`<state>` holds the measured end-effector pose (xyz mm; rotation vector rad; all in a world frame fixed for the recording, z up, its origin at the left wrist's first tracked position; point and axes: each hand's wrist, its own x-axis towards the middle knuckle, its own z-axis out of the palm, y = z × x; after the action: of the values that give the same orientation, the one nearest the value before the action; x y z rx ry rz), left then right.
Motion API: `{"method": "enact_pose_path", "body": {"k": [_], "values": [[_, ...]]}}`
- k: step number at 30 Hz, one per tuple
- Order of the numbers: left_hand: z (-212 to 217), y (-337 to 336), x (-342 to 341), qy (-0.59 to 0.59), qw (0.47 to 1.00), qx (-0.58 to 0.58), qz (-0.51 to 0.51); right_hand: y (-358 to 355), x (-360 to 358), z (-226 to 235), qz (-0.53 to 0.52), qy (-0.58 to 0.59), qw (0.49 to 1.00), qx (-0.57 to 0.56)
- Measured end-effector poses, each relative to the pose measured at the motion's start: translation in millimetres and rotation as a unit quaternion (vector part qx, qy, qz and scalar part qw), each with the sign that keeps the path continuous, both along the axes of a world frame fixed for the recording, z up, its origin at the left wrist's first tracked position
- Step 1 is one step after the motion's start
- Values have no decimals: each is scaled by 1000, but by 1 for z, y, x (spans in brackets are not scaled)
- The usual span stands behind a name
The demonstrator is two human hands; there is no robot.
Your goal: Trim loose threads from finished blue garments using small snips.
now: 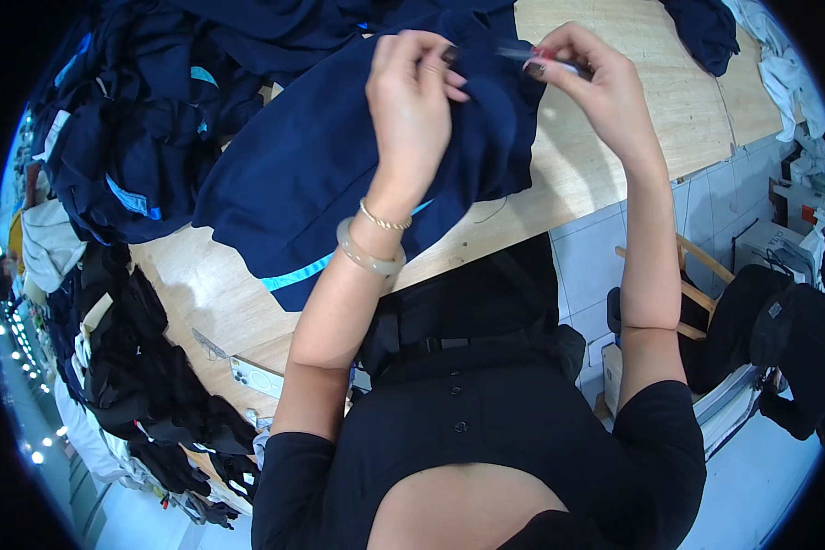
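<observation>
A navy garment (321, 165) with a light-blue strip along its lower edge lies over the table and drapes at the table's front edge. Above it, my left hand (414, 96) is closed, its fingertips curled together against the navy cloth behind. Whether they pinch the cloth or a thread is hidden. To the right, my right hand (596, 87) grips small thread snips (519, 55) with a red part by the thumb. The metal tip points left toward my left hand, apart from its fingers, and looks smeared by motion.
A pale wooden table (605, 137) carries a heap of navy garments (147, 128) at the left and another dark piece (703, 32) at the far right. Black cloth bundles (128, 357) hang near left. A wooden chair (701, 275) with dark items stands on the right.
</observation>
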<state>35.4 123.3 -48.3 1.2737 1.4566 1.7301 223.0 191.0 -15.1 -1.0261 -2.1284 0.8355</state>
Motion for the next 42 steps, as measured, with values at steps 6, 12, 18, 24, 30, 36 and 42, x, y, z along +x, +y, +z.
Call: {"method": "enact_pose_path", "body": {"k": [6, 12, 18, 24, 30, 36, 42], "values": [[-23, 18, -33, -15, 996, -39, 73, -48, 24, -23, -110, 75, 973, -187], [-27, 17, -38, -71, 995, -41, 48, -118, 15, -71, -175, 194, 921, -290], [1, -22, -39, -38, 999, 10, 11, -111, 44, 22, 63, 499, 809, -306], [9, -91, -16, 147, 981, -110, -59, -102, 53, 112, 495, 509, 579, -400], [-14, -110, 42, 287, 925, -95, -232, -106, 53, 105, 466, 579, 542, -392], [-21, -109, 44, 314, 918, -88, -228, -112, 66, 98, 405, 652, 523, -370], [-18, -110, 44, 311, 919, -83, -228, -115, 58, 94, 354, 717, 493, -342]]}}
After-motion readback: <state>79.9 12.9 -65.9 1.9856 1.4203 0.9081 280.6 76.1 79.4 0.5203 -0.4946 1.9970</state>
